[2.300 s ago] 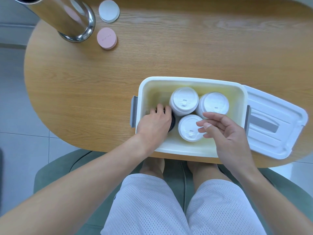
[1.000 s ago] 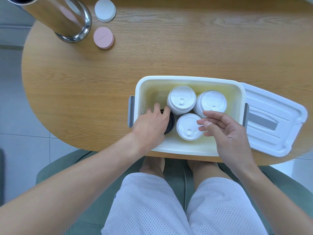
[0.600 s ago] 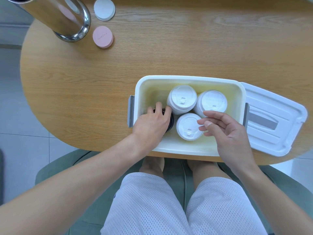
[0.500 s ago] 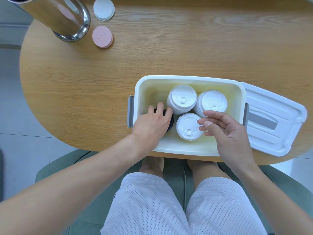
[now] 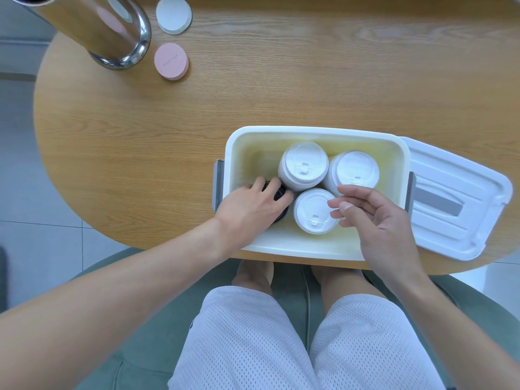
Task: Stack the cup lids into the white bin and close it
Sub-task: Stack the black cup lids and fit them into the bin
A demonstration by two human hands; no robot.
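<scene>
The white bin stands uncovered at the table's near edge. Inside it are three stacks of white cup lids: back middle, back right and front middle. A black lid stack sits in the bin's left part, mostly hidden under my left hand, whose fingers are curled over it. My right hand hovers over the bin's right front with fingers loosely bent, holding nothing, close to the front white stack. The bin's white cover lies on the table to the right, against the bin.
On the wooden table at the back left stand a tall metal cylinder, a pink round disc and a white round disc. My lap and a green chair are below the table's edge.
My left hand has shifted slightly on the black lid stack, its fingers sliding a little to the left. My right hand has stayed in place.
</scene>
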